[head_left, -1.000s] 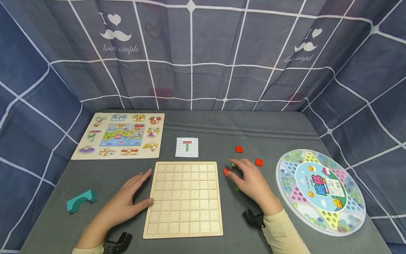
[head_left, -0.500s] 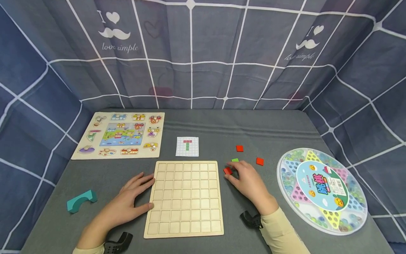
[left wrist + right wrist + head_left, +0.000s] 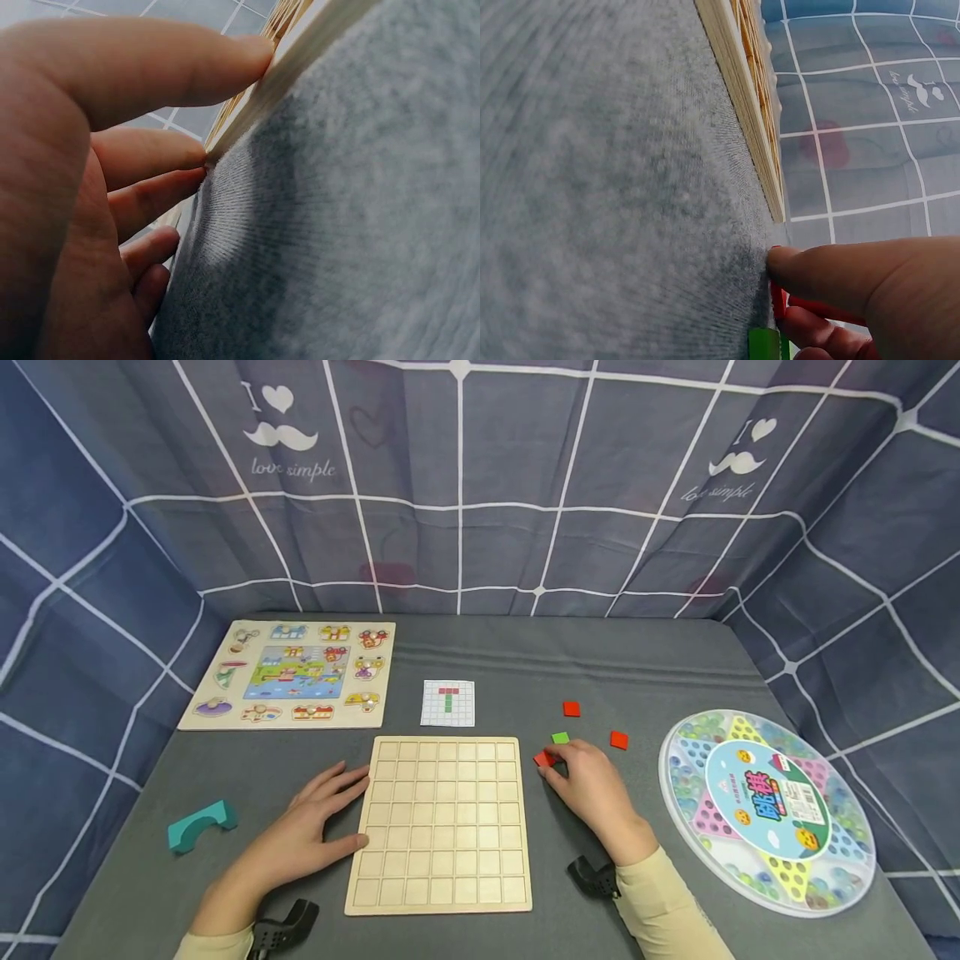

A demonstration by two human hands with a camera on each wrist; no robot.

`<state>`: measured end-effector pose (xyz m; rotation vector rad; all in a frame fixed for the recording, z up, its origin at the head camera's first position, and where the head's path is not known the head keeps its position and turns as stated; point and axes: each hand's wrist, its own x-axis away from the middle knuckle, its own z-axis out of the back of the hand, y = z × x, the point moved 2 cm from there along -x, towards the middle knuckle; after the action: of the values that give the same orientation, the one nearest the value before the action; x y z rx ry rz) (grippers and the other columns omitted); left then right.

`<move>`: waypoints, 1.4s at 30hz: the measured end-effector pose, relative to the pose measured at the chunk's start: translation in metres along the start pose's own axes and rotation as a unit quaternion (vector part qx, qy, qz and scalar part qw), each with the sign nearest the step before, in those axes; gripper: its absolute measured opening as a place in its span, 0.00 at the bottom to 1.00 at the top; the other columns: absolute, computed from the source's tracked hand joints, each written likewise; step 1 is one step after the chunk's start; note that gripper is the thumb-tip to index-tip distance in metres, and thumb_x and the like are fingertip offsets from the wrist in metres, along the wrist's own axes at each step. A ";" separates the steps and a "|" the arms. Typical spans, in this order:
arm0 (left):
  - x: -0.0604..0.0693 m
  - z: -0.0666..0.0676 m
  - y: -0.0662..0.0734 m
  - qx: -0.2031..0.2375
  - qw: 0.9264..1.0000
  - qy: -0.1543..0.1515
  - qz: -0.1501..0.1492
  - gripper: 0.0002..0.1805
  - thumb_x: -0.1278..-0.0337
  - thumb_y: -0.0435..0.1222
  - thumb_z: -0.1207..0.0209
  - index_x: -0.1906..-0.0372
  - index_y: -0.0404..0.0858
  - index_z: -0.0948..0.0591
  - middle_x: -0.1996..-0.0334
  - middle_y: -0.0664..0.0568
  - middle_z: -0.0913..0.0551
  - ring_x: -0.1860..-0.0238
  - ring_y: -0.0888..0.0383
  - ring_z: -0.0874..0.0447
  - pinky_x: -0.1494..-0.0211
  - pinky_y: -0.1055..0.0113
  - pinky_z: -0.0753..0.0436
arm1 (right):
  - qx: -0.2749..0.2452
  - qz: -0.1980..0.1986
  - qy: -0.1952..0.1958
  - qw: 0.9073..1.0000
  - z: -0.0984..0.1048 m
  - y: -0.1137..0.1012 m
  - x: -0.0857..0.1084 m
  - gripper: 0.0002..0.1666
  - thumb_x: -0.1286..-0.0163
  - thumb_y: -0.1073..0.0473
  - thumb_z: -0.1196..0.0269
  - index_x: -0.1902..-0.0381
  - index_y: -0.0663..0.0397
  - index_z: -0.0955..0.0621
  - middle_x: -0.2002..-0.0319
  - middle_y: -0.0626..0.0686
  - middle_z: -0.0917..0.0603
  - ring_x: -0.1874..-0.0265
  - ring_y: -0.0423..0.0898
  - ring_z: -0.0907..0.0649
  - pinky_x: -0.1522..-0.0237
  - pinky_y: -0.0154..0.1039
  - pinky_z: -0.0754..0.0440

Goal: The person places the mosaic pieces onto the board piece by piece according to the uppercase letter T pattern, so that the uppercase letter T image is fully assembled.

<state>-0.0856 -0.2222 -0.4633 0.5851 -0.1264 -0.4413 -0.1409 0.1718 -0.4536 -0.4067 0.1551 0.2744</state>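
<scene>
Curtained tabletop booth
Checked curtains [image 3: 510,460] hang behind and on both sides of a grey table [image 3: 510,652], where a puzzle [image 3: 296,677] and round game [image 3: 765,802] lie.

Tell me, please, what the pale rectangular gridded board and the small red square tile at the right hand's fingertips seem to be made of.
The pale rectangular gridded board looks like bare wood, perhaps plywood: its tan edge is streaked. The small red square tile could be smooth painted wood or plastic; its even colour leaves that open.
</scene>
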 end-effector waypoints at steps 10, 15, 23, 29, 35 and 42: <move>0.000 0.000 0.002 0.005 1.000 0.004 0.002 0.43 0.46 0.52 0.31 0.28 0.37 0.30 0.27 0.52 0.37 0.25 0.41 0.50 0.37 0.31 0.43 | -0.005 0.012 0.015 1.000 0.001 0.001 0.000 0.17 0.42 0.61 0.26 0.55 0.59 0.12 0.61 0.55 0.15 0.62 0.53 0.16 0.62 0.49 0.18; 0.001 0.001 0.002 0.002 1.000 0.008 0.005 0.43 0.47 0.52 0.30 0.29 0.36 0.30 0.27 0.51 0.36 0.26 0.41 0.50 0.37 0.30 0.43 | -0.013 0.019 0.032 0.999 0.003 0.000 0.000 0.16 0.43 0.63 0.26 0.55 0.61 0.12 0.61 0.57 0.15 0.62 0.55 0.15 0.61 0.50 0.18; 0.002 0.001 0.000 0.002 1.000 0.009 0.004 0.43 0.47 0.52 0.30 0.29 0.36 0.29 0.27 0.51 0.36 0.26 0.41 0.50 0.36 0.32 0.43 | -0.021 0.036 0.029 0.999 0.014 -0.007 -0.008 0.17 0.40 0.62 0.27 0.53 0.59 0.12 0.60 0.55 0.15 0.62 0.52 0.16 0.62 0.48 0.17; 0.001 0.001 0.002 0.003 1.000 0.004 0.006 0.43 0.47 0.52 0.30 0.29 0.37 0.29 0.27 0.51 0.36 0.25 0.41 0.50 0.36 0.31 0.44 | -0.027 0.062 0.012 0.998 0.017 -0.022 -0.020 0.16 0.39 0.60 0.28 0.53 0.55 0.12 0.61 0.51 0.16 0.64 0.48 0.17 0.64 0.43 0.19; 0.000 0.003 0.003 0.005 1.000 0.007 0.002 0.44 0.48 0.50 0.29 0.29 0.36 0.30 0.27 0.51 0.35 0.26 0.41 0.50 0.37 0.29 0.44 | -0.035 0.106 -0.023 0.993 0.007 -0.041 -0.033 0.13 0.37 0.59 0.29 0.54 0.53 0.11 0.61 0.51 0.16 0.63 0.46 0.18 0.62 0.41 0.20; -0.002 0.003 0.003 0.002 1.000 0.009 -0.005 0.44 0.48 0.52 0.29 0.29 0.36 0.29 0.27 0.52 0.35 0.26 0.41 0.49 0.37 0.29 0.44 | -0.045 0.184 -0.041 0.981 -0.009 -0.065 -0.044 0.08 0.37 0.61 0.30 0.60 0.51 0.11 0.64 0.48 0.16 0.65 0.42 0.20 0.64 0.38 0.21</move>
<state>-0.0868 -0.2211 -0.4594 0.5938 -0.1081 -0.4459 -0.1647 0.1007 -0.4288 -0.4548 0.1370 0.6639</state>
